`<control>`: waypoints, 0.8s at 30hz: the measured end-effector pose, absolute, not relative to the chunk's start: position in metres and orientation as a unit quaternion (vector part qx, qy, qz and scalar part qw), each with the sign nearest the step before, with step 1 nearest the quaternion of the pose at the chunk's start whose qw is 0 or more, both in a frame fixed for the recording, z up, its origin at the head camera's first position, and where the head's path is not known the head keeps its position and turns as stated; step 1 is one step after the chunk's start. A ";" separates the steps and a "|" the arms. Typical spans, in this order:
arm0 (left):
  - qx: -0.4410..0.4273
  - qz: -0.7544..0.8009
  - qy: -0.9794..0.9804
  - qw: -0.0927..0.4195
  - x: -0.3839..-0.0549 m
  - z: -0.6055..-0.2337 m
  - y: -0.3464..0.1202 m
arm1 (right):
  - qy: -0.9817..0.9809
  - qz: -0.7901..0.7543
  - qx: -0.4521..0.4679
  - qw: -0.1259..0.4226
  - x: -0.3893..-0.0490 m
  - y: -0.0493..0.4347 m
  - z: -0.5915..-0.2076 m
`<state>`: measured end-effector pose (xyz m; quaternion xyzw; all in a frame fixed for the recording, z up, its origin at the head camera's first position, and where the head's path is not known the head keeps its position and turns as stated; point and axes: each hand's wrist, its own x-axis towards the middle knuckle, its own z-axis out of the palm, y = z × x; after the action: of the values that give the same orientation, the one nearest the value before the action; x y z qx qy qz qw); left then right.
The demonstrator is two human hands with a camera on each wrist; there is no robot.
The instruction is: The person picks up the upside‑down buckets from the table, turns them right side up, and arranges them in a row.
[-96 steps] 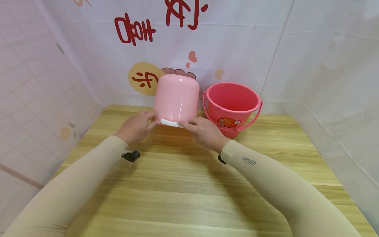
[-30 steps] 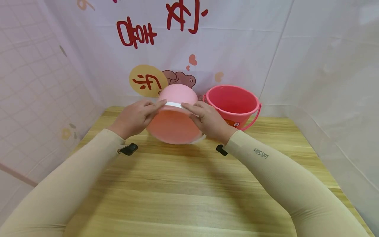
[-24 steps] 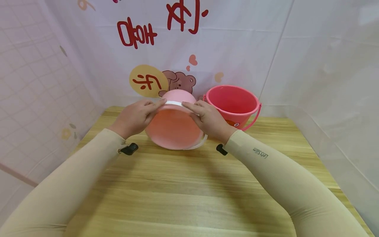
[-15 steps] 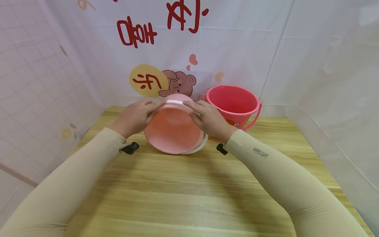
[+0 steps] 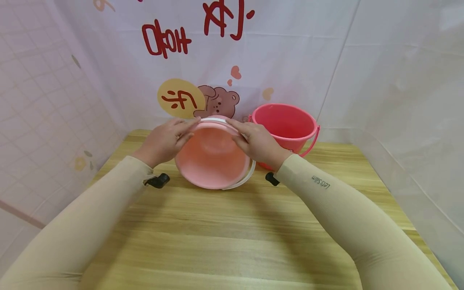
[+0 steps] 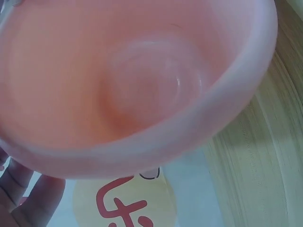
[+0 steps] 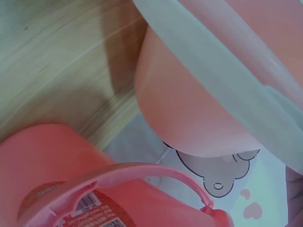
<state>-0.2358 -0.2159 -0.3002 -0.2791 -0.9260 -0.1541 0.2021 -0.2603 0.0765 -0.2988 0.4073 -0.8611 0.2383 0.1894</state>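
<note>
A light pink bucket (image 5: 214, 161) is tipped back, its mouth facing me and its lower rim close over the table. My left hand (image 5: 164, 141) grips the upper left of that rim, thumb at the inner side and fingers over the outside. On the upper right, my right hand (image 5: 262, 143) holds the same rim. Between the hands a white strip shows on top, and the white handle (image 5: 251, 173) hangs down along the right side. In the left wrist view fingertips (image 6: 45, 198) lie behind the rim; the right wrist view shows the handle (image 7: 218, 78) across the bucket's outer wall.
Just right of it stands a deeper pink bucket (image 5: 290, 143) with its own handle (image 5: 311, 146) and a label, upright against the back. White printed sheets (image 5: 290, 60) enclose the wooden table (image 5: 217, 233) at the back and sides.
The light pink bucket has turned from bottom-up to lying tilted with its mouth toward me. Both hands rose with the rim and kept hold of it. The deeper pink bucket stayed put.
</note>
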 end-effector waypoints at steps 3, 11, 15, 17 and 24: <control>-0.267 -0.170 -0.929 0.193 -0.236 -0.301 -0.218 | -0.863 0.268 0.386 0.186 -0.263 0.077 -0.296; -0.234 -0.211 -0.935 0.166 -0.238 -0.302 -0.227 | -0.884 0.320 0.307 0.149 -0.269 0.084 -0.289; -0.231 -0.224 -0.932 0.168 -0.239 -0.299 -0.226 | -0.884 0.326 0.295 0.155 -0.269 0.084 -0.291; -0.228 -0.228 -0.932 0.168 -0.239 -0.297 -0.226 | -0.883 0.328 0.295 0.163 -0.269 0.084 -0.292; -0.212 -0.224 -0.938 0.160 -0.241 -0.292 -0.226 | -0.884 0.301 0.304 0.188 -0.268 0.085 -0.295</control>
<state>-0.2406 -0.2260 -0.2922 -0.2116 -0.9379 -0.2235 0.1604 -0.2684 0.0847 -0.2954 0.3038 -0.8841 0.3009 0.1882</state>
